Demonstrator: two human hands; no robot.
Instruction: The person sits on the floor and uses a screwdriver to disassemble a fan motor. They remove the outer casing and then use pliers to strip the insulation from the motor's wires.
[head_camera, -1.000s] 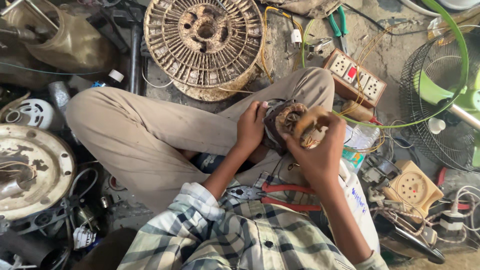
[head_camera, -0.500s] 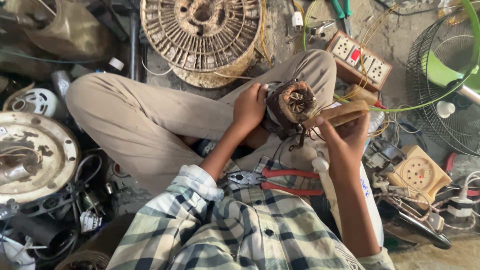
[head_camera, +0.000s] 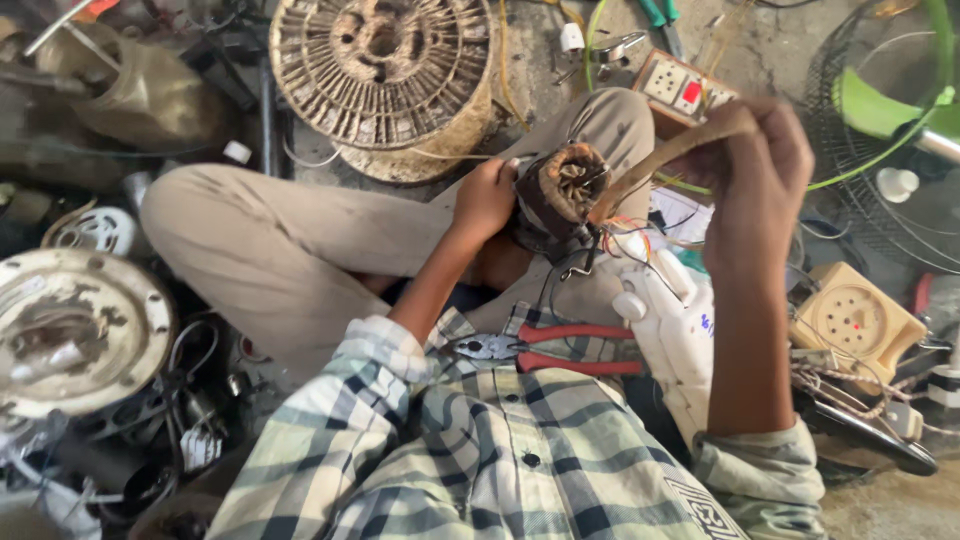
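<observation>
**Both hands raised over the lap, arms bare to the rolled cuffs**

The left hand (head_camera: 487, 200) sits low over the crossed legs, fingers curled in a firm grip, its forearm slanting up from a rolled plaid cuff. The right hand (head_camera: 755, 165) is lifted higher and farther right, blurred, fingers closed in a pinch, back of the hand toward the camera. Its forearm stands nearly vertical, elbow bent at the sleeve.

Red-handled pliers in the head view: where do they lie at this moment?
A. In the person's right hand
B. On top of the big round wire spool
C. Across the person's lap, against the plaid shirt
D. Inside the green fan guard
C. The red-handled pliers lie loose across the lap at the plaid shirt, in neither hand: the left hand grips the wound motor core and the right hand pulls a tan strip from it.
</observation>
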